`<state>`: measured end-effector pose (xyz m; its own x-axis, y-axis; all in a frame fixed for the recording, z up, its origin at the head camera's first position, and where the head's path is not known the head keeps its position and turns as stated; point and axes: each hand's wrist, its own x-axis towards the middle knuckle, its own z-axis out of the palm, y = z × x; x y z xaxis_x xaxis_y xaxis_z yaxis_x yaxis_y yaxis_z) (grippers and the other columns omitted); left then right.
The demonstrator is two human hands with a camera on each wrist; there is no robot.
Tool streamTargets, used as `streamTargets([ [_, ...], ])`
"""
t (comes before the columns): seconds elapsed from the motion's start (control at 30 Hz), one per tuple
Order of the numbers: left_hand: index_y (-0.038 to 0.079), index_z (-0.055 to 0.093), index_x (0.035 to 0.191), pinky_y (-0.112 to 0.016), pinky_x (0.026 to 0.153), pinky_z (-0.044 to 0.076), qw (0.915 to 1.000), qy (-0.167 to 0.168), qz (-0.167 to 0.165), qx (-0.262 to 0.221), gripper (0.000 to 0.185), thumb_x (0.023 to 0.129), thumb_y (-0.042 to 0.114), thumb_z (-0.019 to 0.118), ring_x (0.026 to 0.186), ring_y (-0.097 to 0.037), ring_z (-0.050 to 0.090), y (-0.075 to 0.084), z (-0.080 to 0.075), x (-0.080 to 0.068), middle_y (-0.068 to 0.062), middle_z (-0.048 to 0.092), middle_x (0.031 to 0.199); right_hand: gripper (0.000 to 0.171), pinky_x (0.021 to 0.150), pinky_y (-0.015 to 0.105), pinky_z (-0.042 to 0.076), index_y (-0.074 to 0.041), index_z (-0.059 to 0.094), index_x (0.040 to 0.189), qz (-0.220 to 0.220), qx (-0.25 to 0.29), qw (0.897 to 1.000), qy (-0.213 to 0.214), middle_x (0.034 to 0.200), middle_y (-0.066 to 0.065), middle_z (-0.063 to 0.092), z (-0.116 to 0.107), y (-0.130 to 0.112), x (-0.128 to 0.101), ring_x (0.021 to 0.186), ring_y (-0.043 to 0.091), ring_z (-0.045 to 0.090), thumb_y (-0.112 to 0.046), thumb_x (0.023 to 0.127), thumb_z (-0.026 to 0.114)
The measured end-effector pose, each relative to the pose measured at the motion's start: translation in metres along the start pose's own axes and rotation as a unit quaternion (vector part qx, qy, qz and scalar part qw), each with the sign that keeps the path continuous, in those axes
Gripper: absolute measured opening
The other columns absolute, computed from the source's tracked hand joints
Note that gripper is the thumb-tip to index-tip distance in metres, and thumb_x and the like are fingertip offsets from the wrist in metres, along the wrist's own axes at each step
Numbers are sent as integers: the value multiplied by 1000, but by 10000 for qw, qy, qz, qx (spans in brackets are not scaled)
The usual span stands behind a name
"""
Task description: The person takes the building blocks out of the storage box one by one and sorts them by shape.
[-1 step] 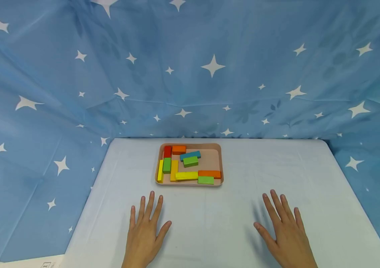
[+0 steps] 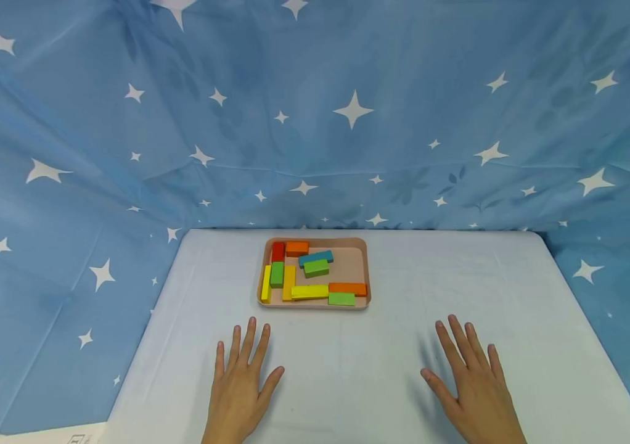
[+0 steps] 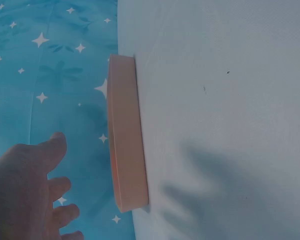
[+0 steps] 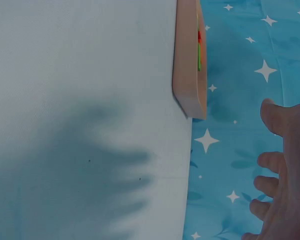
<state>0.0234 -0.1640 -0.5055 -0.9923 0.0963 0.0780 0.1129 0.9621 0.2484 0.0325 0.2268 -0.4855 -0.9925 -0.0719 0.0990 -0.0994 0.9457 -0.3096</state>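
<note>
My left hand (image 2: 240, 382) lies flat on the pale table (image 2: 348, 370), fingers spread and straight, holding nothing. To its right my right hand (image 2: 473, 385) lies the same way, also empty. Beyond both hands stands a pink tray (image 2: 358, 260) with several coloured blocks: a red one (image 2: 277, 251), a blue one (image 2: 315, 256), a long yellow one (image 2: 309, 291), a green one (image 2: 341, 298). The left wrist view shows the left hand (image 3: 30, 190) and the tray's side wall (image 3: 125, 135). The right wrist view shows the right hand (image 4: 285, 175) near the tray's corner (image 4: 187, 60).
A blue cloth with white stars (image 2: 348, 123) hangs behind the table and drapes down both its sides. The table's left edge (image 2: 143, 333) and right edge (image 2: 587, 320) drop off onto that cloth. Bare tabletop lies between the two hands.
</note>
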Motion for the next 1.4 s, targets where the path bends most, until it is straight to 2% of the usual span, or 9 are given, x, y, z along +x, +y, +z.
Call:
streamTargets([
  [0.2,20,37,163,-62,129,5,10000,37,51,-17,78,98,53,66,159,-42,22,-2,1,2,-8,25,174,88,125,51,-23,-20,23,168,-49,0,9999,101,174,12,22,0,-1,0,163,36,7,-57,98,63],
  [0.43,21,36,164,-67,125,14,9999,-10,107,59,79,98,53,65,159,-42,22,-9,-2,8,-7,24,174,87,125,52,-22,-18,25,167,-51,45,9999,147,174,13,24,1,-6,1,163,36,9,-56,98,64],
  [0.7,22,30,166,-64,128,9,9999,-112,37,8,79,100,54,62,161,-40,18,-17,-4,20,-5,18,176,87,127,49,-21,-18,26,167,-44,73,10000,38,174,11,23,7,-10,5,163,33,9,-54,98,66],
  [0.87,22,33,165,-66,126,14,9998,106,37,-183,77,100,49,64,159,-41,24,-26,0,31,-7,24,174,85,128,48,-19,-21,27,167,-170,150,9997,43,174,9,23,10,-11,13,162,35,14,-55,99,65],
  [1.0,22,34,164,-68,124,17,9988,251,131,-392,76,100,46,66,157,-44,28,-37,4,43,-9,28,172,85,128,51,-17,-22,25,167,-213,235,9994,-134,174,11,23,12,-12,21,161,38,16,-54,99,64],
  [1.1,23,35,164,-71,122,20,9976,324,275,-545,75,100,43,67,156,-44,30,-46,7,55,-8,30,172,84,130,55,-9,-22,25,167,-298,347,9988,-153,174,11,24,15,-12,27,160,39,19,-53,100,64],
  [1.27,20,39,162,-71,123,20,9919,227,523,-1133,63,105,31,62,156,-43,31,-62,13,84,-5,31,172,79,128,65,11,-21,32,165,-546,700,9960,-20,173,10,27,23,-13,43,158,41,24,-47,100,67],
  [1.4,20,38,163,-71,124,18,9863,28,573,-1549,57,109,24,54,156,-43,30,-72,20,107,-5,29,172,76,120,70,25,-18,37,163,-681,1028,9922,-177,171,13,29,33,-16,60,157,43,26,-43,99,69],
])
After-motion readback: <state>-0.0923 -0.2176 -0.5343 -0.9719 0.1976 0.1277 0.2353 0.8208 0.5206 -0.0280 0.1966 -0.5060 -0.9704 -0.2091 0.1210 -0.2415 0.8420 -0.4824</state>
